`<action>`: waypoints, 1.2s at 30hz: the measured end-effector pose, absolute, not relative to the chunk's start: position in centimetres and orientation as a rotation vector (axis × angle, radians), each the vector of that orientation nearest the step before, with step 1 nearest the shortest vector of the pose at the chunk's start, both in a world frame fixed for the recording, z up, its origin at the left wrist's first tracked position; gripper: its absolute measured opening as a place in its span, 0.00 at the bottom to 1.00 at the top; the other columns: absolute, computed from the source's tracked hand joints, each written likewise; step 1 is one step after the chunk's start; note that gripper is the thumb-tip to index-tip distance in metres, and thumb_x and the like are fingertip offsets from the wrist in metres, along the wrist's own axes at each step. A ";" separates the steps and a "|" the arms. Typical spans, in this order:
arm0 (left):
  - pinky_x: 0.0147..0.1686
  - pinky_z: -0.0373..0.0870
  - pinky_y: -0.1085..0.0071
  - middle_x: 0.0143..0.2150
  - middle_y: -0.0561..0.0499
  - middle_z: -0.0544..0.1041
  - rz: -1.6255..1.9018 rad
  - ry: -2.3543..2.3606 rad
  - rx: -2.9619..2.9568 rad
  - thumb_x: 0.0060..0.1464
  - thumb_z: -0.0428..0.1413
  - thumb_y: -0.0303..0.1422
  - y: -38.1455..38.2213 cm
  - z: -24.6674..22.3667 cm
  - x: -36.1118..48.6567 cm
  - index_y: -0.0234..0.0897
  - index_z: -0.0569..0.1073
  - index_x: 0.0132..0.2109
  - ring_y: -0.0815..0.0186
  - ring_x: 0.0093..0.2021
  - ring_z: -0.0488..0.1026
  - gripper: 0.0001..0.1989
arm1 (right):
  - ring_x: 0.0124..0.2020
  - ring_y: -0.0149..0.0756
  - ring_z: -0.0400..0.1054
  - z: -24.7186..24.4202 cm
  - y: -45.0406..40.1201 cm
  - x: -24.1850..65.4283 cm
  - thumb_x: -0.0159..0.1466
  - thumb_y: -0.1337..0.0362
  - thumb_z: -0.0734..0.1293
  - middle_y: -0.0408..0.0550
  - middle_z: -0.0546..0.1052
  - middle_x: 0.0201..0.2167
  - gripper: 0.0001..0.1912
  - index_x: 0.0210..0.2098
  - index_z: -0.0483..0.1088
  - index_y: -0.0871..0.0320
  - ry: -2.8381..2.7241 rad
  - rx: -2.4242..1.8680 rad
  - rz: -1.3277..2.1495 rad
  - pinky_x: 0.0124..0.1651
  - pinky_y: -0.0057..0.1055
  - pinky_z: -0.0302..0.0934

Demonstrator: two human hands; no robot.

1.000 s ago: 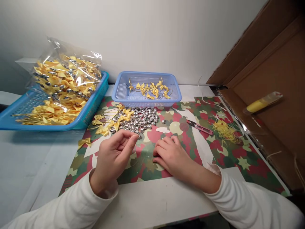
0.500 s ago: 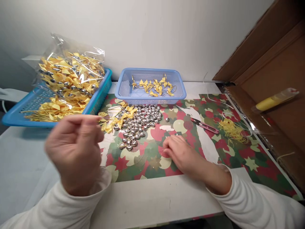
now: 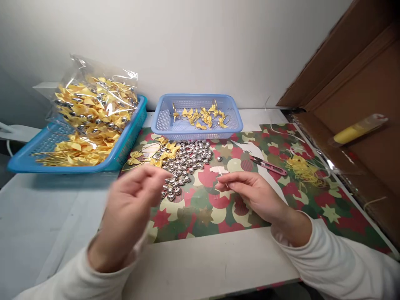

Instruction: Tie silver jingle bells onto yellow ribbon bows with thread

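Observation:
My left hand is raised over the front left of the table, blurred, its thumb and fingers pinched together. What lies between those fingertips, if anything, is too fine to see. My right hand hovers above the patterned paper, thumb and forefinger closed on what looks like a thin pale thread. Between and beyond the hands spreads a heap of small silver bells. Yellow ribbon bows with golden wire stems lie at the heap's left side, partly behind my left hand.
A blue basket at left holds yellow bows under a clear bag of bows and bells. Another blue basket at the back contains several bows. Pink thread snips and yellow threads lie right, near a cardboard wall.
My left hand has moved right and down, toward the bells. My right hand has lifted slightly, its curled fingers now extended into a pinch. The view has shifted a little.

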State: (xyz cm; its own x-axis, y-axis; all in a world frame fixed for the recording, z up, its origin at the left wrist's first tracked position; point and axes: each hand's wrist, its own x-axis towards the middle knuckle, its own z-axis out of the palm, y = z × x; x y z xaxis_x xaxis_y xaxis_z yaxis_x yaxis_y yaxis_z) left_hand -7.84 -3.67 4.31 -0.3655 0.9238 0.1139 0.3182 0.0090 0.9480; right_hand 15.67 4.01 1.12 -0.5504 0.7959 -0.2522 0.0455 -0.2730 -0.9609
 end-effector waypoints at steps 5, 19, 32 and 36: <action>0.15 0.47 0.79 0.18 0.59 0.56 1.012 1.461 1.141 0.55 0.56 0.44 -3.6 3.0 -4.5 0.37 0.69 0.27 0.75 0.18 0.49 0.17 | 0.27 0.29 0.72 1.3 3.4 14.8 0.60 0.62 0.69 0.48 0.81 0.33 0.11 0.42 0.78 0.57 -1.465 -1.049 1.837 0.16 0.20 0.58; 0.14 0.49 0.80 0.16 0.59 0.57 1.129 1.574 1.125 0.53 0.57 0.42 -3.4 2.9 -4.3 0.37 0.72 0.28 0.75 0.16 0.51 0.13 | 0.34 0.35 0.68 0.2 3.3 14.4 0.61 0.67 0.69 0.45 0.76 0.31 0.01 0.33 0.73 0.58 -2.099 -1.085 1.042 0.38 0.33 0.62; 0.16 0.44 0.80 0.18 0.59 0.55 1.073 1.542 1.075 0.53 0.58 0.46 -3.4 2.0 -4.3 0.36 0.71 0.29 0.75 0.18 0.48 0.17 | 0.37 0.39 0.59 -1.7 1.9 13.5 0.68 0.73 0.58 0.49 0.72 0.32 0.11 0.31 0.68 0.60 -2.789 -0.822 0.057 0.43 0.38 0.49; 0.16 0.44 0.79 0.18 0.60 0.55 1.068 1.534 1.070 0.54 0.58 0.45 -3.4 2.0 -4.3 0.36 0.72 0.30 0.75 0.18 0.48 0.16 | 0.36 0.36 0.62 -0.9 2.5 14.0 0.69 0.72 0.57 0.47 0.73 0.32 0.11 0.33 0.68 0.60 -2.567 -0.857 0.670 0.42 0.35 0.56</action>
